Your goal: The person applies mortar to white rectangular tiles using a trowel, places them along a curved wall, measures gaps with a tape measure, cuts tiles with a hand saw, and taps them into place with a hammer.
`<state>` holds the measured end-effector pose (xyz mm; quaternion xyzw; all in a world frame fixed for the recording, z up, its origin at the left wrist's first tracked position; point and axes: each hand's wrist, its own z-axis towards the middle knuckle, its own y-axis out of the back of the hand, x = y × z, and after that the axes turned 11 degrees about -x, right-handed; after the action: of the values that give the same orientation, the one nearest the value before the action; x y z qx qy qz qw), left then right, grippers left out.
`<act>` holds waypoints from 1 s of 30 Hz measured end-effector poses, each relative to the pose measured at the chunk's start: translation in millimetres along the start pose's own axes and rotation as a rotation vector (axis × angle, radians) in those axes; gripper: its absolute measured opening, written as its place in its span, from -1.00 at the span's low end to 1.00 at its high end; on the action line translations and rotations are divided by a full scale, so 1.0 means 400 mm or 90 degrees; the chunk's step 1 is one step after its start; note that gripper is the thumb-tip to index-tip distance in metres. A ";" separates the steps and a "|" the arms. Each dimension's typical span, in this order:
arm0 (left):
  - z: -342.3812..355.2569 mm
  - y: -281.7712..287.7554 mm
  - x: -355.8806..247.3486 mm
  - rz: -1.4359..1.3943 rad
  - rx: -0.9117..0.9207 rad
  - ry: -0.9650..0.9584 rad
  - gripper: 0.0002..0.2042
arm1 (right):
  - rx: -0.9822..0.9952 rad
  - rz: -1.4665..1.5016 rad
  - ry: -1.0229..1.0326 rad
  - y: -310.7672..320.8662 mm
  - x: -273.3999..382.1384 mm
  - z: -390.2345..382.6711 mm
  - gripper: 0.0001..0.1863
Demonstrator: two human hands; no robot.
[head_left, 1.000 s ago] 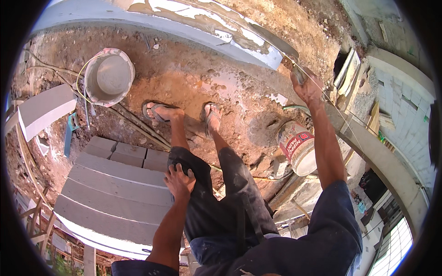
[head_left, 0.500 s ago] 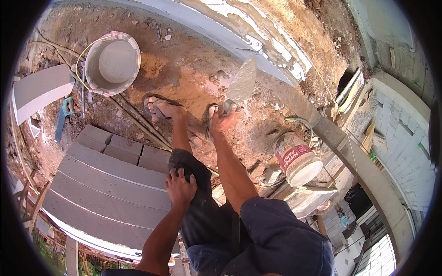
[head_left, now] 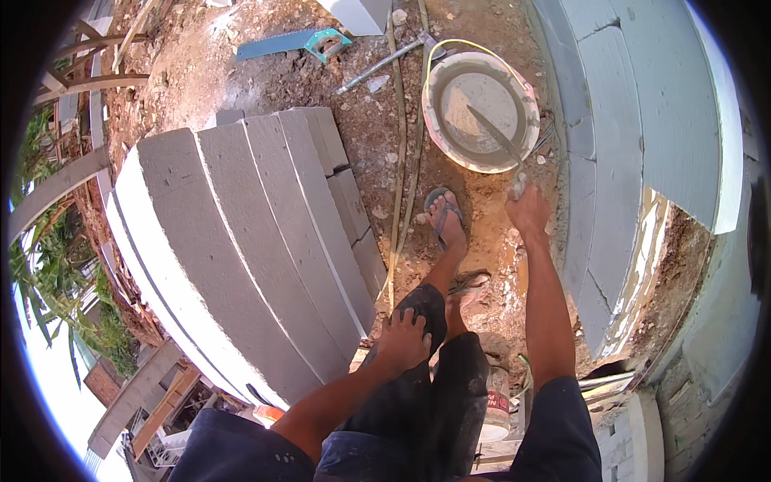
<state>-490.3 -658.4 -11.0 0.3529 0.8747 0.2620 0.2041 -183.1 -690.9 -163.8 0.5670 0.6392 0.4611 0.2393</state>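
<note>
My right hand [head_left: 528,210] is closed round the handle of a trowel [head_left: 496,135]. The trowel's blade is seen nearly edge-on, reaching across the rim of a round bucket [head_left: 531,103] and over the grey mortar [head_left: 499,90] inside. Whether the blade touches the mortar I cannot tell. My left hand [head_left: 404,344] rests on my left knee with its fingers spread, holding nothing.
Stacked grey blocks [head_left: 265,241] stand at my left. Beyond them lie a handsaw [head_left: 281,44] and a hammer [head_left: 381,64]. Two long poles or hoses [head_left: 399,177] run beside my sandalled foot. A block wall [head_left: 614,120] rises at right; a paint pail [head_left: 495,406] stands behind my legs.
My view has turned left toward the bucket. My right hand has carried the trowel from the ground near the wall to the bucket. The left hand stays on my knee.
</note>
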 end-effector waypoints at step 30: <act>0.864 1.157 0.277 -0.230 -0.865 0.176 -0.13 | 0.137 0.246 0.101 0.125 -0.019 0.149 -0.56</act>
<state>-140.8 -185.4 -20.9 -0.0390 0.5807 0.7534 0.3060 -106.8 -682.4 -149.7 0.6629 0.5811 0.4708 0.0341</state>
